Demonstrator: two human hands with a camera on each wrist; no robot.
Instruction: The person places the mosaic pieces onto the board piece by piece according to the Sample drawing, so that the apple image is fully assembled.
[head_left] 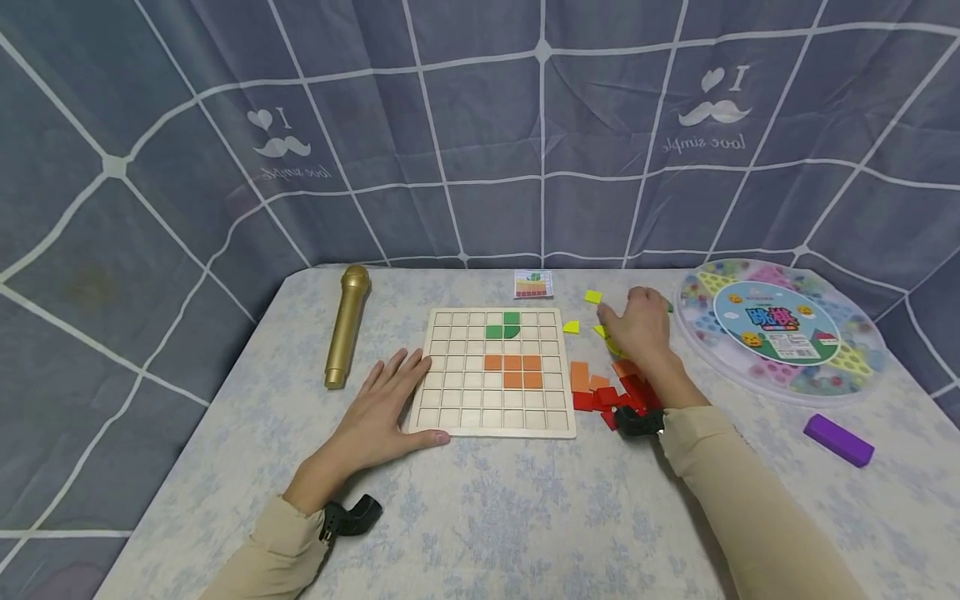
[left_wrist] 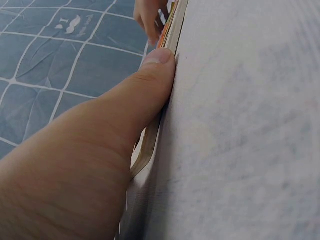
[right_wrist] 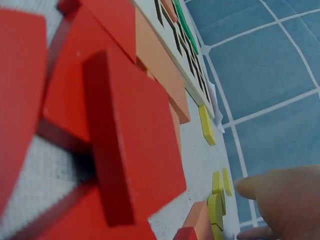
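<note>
Right hand (head_left: 637,327) lies palm down on the table (head_left: 525,517) over a scatter of yellow tiles (head_left: 592,297), fingers spread & only loosely bent; whether a fingertip pinches a tile can't be told, since the hand covers what's under it. In the right wrist view the fingers (right_wrist: 280,200) hover just beside a few yellow pieces, nothing visibly clamped. Just behind the wrist sits a heap of red tiles (head_left: 622,396) w/ orange tiles (head_left: 581,377) beside it, some overlapping; the heap lies between the right forearm & the board's right edge. Left hand (head_left: 386,404) rests flat, fingers straight, against the left side of the wooden grid board (head_left: 495,371), thumb (left_wrist: 150,80) pressed along its near edge, holding nothing. Board is at table centre: green pieces (head_left: 504,325) sit in the top rows, an orange block of tiles (head_left: 513,371) fills cells near the middle, the other cells are bare. Beyond the board's far edge lies a small pattern card (head_left: 533,284). Left of the board, well apart from the hand, a gold microphone (head_left: 347,325) lies lengthwise. On the right, near the right hand, is a round clear-lidded game tray (head_left: 780,333) w/ a printed label. A purple block (head_left: 838,439) lies alone near the table's right edge. Grey-blue checked cloth (head_left: 480,133) hangs behind it all.
</note>
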